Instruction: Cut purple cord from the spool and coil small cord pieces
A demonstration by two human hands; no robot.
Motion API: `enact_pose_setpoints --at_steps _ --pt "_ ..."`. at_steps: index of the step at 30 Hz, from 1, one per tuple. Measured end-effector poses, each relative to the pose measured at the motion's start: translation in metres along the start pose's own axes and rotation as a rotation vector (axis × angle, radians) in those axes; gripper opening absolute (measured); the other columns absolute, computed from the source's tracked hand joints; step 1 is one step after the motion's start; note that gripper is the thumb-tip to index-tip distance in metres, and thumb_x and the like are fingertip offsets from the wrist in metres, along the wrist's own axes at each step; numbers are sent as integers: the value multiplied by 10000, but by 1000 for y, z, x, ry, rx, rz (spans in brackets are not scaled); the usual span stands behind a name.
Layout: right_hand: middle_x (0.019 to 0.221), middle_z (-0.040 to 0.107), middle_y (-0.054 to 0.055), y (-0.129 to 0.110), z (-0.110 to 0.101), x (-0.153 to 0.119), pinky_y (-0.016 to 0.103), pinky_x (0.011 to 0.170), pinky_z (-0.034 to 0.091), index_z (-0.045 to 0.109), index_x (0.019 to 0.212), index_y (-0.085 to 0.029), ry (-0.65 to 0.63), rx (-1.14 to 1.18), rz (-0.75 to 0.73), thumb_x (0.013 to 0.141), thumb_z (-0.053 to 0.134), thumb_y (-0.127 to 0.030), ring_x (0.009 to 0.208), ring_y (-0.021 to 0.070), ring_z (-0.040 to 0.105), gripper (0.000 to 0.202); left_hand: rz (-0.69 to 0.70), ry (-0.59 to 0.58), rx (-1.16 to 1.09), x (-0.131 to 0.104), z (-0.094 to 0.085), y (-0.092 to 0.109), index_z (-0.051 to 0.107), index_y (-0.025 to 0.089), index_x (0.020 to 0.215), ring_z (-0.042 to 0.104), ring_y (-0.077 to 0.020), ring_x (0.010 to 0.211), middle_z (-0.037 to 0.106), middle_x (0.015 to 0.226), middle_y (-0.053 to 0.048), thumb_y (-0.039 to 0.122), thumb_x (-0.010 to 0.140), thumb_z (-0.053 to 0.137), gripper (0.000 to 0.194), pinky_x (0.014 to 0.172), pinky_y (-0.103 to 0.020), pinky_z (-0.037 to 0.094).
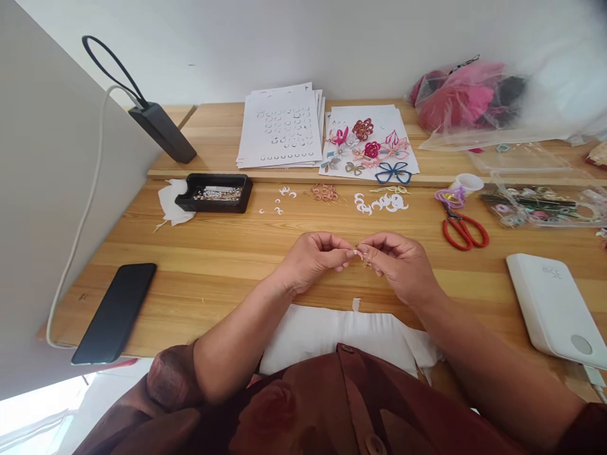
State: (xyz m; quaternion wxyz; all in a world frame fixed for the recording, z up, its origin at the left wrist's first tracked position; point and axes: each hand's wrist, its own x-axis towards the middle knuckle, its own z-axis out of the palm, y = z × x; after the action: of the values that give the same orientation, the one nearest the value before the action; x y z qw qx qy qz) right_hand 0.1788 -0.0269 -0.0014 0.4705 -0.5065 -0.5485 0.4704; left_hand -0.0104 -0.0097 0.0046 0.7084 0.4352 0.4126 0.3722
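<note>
My left hand (313, 260) and my right hand (401, 262) meet over the middle of the table, fingertips nearly touching. Both pinch a small pinkish curved piece with thin wire-like ends (365, 258), partly covered by the fingers. Beyond them lie a group of pink crescents on wires (325, 193) and a cluster of white crescent cutouts (392, 202). Smaller white crescents (278, 205) are scattered farther left. A white cloth (341, 322) covers the table edge below my hands.
A black tray of beads (214, 203) stands at left, near a phone (116, 313). Paper sheets (279, 126) and wire flowers (392, 172) occupy the back. At right are red-handled pliers (467, 230), a clear plastic box (545, 205) and a white power bank (554, 306).
</note>
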Motion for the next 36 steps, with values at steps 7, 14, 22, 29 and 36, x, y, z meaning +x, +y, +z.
enact_pose_setpoints --at_steps 7,14,22,29,36 --pt "693 726 6 -2 9 -16 286 549 447 763 779 -223 5 -211 -124 863 755 -282 586 136 577 103 78 200 -55 3 4 -1 734 136 728 540 -89 592 694 689 -20 366 614 903 308 608 -244 432" --pt "703 701 13 -16 4 -21 318 553 422 758 819 -254 108 -486 -398 905 715 -244 567 145 517 97 125 159 198 -1 3 -2 740 143 732 570 -107 620 719 732 -35 308 677 840 201 600 -241 430" --pt "721 740 16 -3 -3 -2 301 572 484 766 775 -237 80 -129 -135 812 807 -303 616 151 607 85 22 -9 140 -4 0 2 753 141 751 528 -96 582 675 659 -19 349 677 865 247 578 -244 382" --pt "670 717 10 4 8 -7 296 569 479 761 739 -216 -37 10 11 796 821 -376 599 143 590 179 99 128 -6 2 3 -1 741 136 734 542 -95 602 693 692 -26 380 642 894 302 623 -257 441" --pt "695 709 5 -5 9 -23 309 552 421 773 831 -237 14 -377 -274 895 719 -253 562 138 529 85 169 217 150 2 1 -1 733 144 742 579 -110 632 722 735 -39 338 692 851 232 622 -248 451"
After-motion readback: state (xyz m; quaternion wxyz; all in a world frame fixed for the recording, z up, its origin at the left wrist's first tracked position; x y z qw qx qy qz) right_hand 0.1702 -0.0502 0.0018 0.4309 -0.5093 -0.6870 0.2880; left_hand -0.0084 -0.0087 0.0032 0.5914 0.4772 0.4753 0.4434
